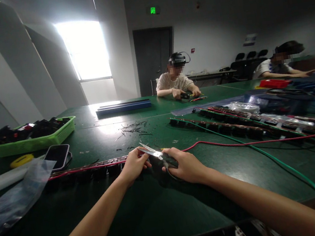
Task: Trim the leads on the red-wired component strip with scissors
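Observation:
My right hand (184, 166) is closed round the dark handles of a pair of scissors (154, 153), whose silver blades are parted and point up and left. Just left of it, the fingers of my left hand (135, 165) close on the end of a long black strip of wired modules (94, 172). A red wire (77, 170) runs along this strip, and a red cable (224, 143) continues from my right hand toward the right. The scissor blades lie close to my left fingertips. What exactly sits between those fingers is hidden.
Cut black bits (133, 129) lie ahead, before blue bars (122, 107). At left are a green basket (66, 126), a phone (58, 156) and a plastic bag (17, 198). More wired strips (221, 127) and a green cable (284, 163) lie right. Two people work across the table.

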`<state>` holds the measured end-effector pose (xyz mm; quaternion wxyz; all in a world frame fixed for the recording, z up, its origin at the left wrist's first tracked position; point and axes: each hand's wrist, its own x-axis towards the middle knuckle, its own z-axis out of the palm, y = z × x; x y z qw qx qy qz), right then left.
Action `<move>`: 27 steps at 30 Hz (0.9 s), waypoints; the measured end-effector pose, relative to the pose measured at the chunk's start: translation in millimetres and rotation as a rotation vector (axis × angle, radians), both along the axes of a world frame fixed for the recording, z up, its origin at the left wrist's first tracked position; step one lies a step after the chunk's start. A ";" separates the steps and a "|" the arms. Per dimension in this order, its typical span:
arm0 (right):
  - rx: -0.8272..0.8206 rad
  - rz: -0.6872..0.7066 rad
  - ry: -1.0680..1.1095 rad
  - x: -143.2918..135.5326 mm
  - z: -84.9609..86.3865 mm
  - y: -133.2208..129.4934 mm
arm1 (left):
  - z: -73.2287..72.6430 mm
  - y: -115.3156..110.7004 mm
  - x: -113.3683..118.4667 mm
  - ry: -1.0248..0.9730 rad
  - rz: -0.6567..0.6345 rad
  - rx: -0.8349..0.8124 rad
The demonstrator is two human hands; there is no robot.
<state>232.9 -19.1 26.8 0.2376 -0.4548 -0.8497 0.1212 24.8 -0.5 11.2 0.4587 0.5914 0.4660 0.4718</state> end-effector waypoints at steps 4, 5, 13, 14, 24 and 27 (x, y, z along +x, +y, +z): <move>0.001 -0.010 -0.005 -0.3 -1.1 0.8 | -0.9 1.0 -0.5 0.020 -0.001 0.004; 0.000 -0.009 -0.005 -0.3 -1.4 1.0 | -1.4 1.3 -0.8 0.023 -0.003 0.005; -0.004 -0.011 -0.003 -0.8 -3.3 1.7 | -2.3 2.2 -0.8 0.031 -0.011 0.004; -0.004 -0.011 -0.002 -0.8 -3.3 1.7 | -2.1 2.1 -0.7 0.030 -0.009 0.001; -0.007 0.001 0.003 -0.2 -3.4 1.8 | -2.8 2.7 -1.7 0.020 -0.017 -0.003; -0.005 0.002 0.002 0.2 -3.2 1.7 | -2.8 2.5 -1.8 0.020 -0.018 -0.001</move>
